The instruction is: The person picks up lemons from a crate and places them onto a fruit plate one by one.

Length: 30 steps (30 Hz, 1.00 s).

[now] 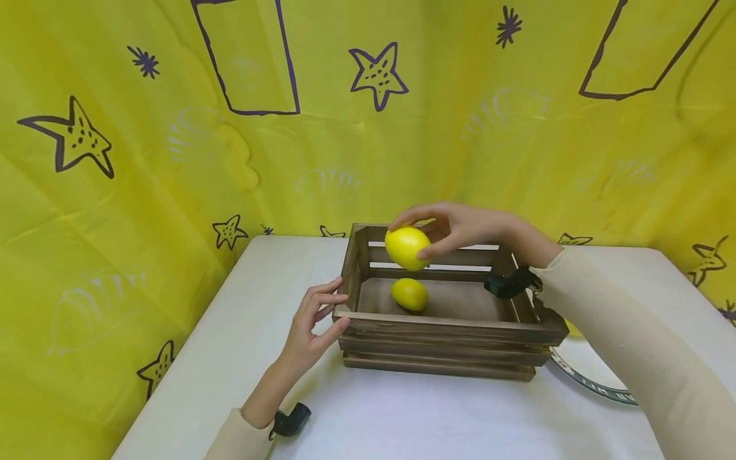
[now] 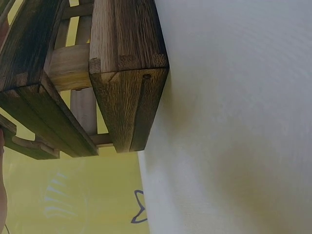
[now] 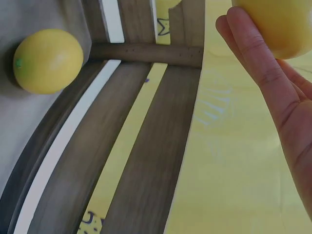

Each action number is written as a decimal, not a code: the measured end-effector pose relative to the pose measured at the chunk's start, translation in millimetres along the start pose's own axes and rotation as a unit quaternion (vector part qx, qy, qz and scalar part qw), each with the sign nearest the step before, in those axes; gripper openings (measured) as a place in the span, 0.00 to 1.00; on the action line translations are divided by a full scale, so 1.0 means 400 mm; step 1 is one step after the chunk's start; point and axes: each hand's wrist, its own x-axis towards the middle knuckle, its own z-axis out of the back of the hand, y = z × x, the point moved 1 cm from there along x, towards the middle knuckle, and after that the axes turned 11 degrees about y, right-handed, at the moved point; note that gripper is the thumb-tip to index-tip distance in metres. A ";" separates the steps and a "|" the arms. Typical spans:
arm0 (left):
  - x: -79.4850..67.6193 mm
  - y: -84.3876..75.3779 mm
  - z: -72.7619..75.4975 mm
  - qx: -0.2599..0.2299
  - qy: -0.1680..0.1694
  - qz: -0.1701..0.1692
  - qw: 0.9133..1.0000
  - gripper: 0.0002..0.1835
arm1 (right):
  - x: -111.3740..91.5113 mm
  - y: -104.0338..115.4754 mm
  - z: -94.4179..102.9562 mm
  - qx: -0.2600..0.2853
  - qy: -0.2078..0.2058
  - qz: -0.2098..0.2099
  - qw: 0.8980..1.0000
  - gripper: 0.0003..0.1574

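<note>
A yellow lemon (image 1: pixel 407 248) is held by my right hand (image 1: pixel 454 227) above the wooden crate (image 1: pixel 448 329), between thumb and fingers. In the right wrist view the same lemon (image 3: pixel 280 24) shows at the top right, with the fingers (image 3: pixel 253 46) along its side. On the crate's floor lies a second lemon (image 1: pixel 410 294), toward the left end. My left hand (image 1: pixel 313 319) touches the crate's left end, fingers at the outer side and thumb near the front corner. In the left wrist view the crate (image 2: pixel 126 97) fills the upper left, and most of that hand is hidden.
A white plate (image 1: pixel 592 358) with a dark lettered rim stands right of the crate, partly covered by the right sleeve. Something yellow (image 1: pixel 574 328) shows beside it. The white table (image 1: pixel 402 415) backs onto a yellow patterned curtain (image 1: pixel 322 147).
</note>
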 end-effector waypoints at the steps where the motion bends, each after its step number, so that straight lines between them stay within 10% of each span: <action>1: 0.000 0.000 0.000 0.001 0.000 0.000 1.000 0.19 | -0.007 -0.002 0.002 -0.002 -0.003 -0.001 1.000 0.36; 30: -0.003 -0.004 0.001 -0.001 -0.003 -0.003 1.000 0.21 | -0.221 -0.010 -0.003 -0.068 -0.091 -0.010 0.993 0.34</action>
